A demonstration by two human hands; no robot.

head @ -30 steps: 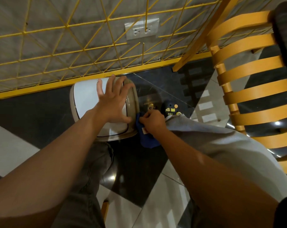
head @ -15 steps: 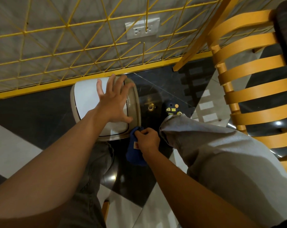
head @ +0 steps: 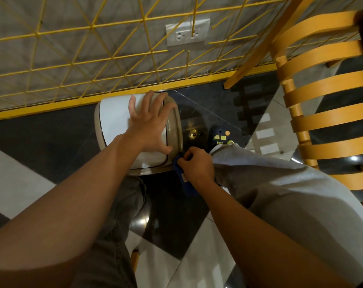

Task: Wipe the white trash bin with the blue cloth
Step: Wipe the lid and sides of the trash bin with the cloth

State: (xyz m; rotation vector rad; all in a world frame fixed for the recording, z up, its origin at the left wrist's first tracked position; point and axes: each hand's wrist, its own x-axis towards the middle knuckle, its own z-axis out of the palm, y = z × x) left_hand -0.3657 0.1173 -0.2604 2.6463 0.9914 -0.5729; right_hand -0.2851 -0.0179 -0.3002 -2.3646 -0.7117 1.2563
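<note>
Half a second ago the right hand [head: 197,165] and its crumpled blue cloth [head: 188,188] were lower, below the near right corner of the white plastic trash bin [head: 114,119]. They have since come back up, and the top of the cloth now meets the beige rim at that corner. The rest of the cloth hangs down on the bin's near side. The left hand [head: 149,125] has not shifted on the bin, and the bin stands where it stood.

The left hand's fingers [head: 148,100] lie spread and flat across the right half of the bin's white lid. Their tips reach the far edge, and the thumb points out toward the near right corner. This hand presses on the lid and holds nothing.

The right hand's fingers [head: 189,154] are curled tight and pinch the bunched cloth just beside the bin's near right corner. A small pale label on the cloth shows under the knuckles.

The bin stands on the black and white tiled floor [head: 20,183], its far edge against the yellow wire grid fence [head: 114,59]. A white wall socket [head: 188,35] shows behind the fence, beyond the bin. Right of the bin are a dark blue shoe with yellow patches [head: 219,136] and a grey trouser leg [head: 280,194]. Farther right stands an orange slatted wooden chair [head: 326,86].
</note>
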